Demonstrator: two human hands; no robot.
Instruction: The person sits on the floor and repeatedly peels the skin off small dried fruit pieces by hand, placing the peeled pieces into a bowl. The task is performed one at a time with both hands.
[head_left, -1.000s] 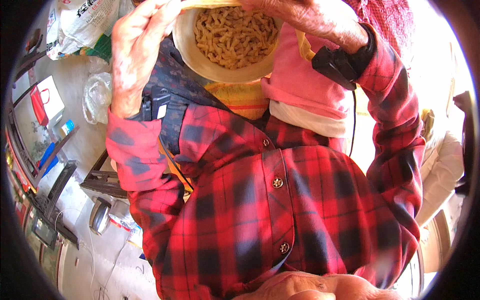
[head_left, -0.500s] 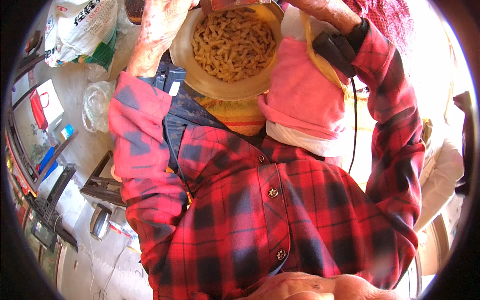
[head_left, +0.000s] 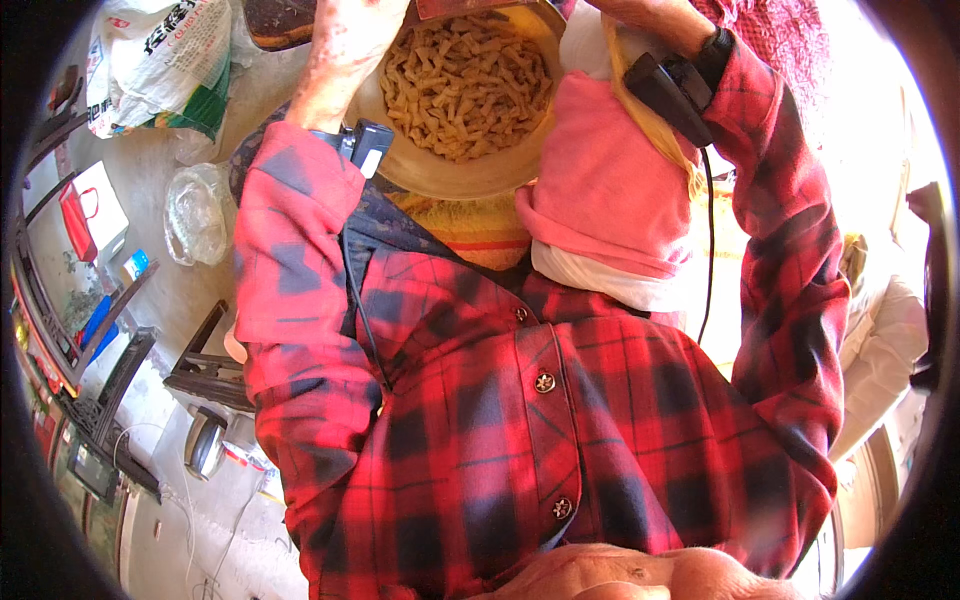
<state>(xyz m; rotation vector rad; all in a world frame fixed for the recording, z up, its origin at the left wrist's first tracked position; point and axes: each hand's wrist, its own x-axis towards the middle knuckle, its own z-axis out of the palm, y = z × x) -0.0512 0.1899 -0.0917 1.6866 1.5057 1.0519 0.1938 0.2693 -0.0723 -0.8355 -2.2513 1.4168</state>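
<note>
A wide pale metal bowl sits at the top centre, holding many short brown stick-shaped pieces of what looks like food. Across the bowl's far rim lies a reddish-brown wooden piece, partly cut off by the frame. My left hand is over the bowl's left rim, near that wood; its fingers run out of view at the top. To the upper right, my right hand is mostly beyond the top edge, its fingers hidden. What either hand holds does not show.
A pink cloth with a yellowish strip lies over my lap, right of the bowl. Beside the bowl on the left are a printed white sack, a clear plastic bag and a dark wooden stool. A dark wooden edge shows above.
My left hand and forearm have shifted right, further over the bowl's left side. My right hand has drawn slightly up and left, with less of it in view.
</note>
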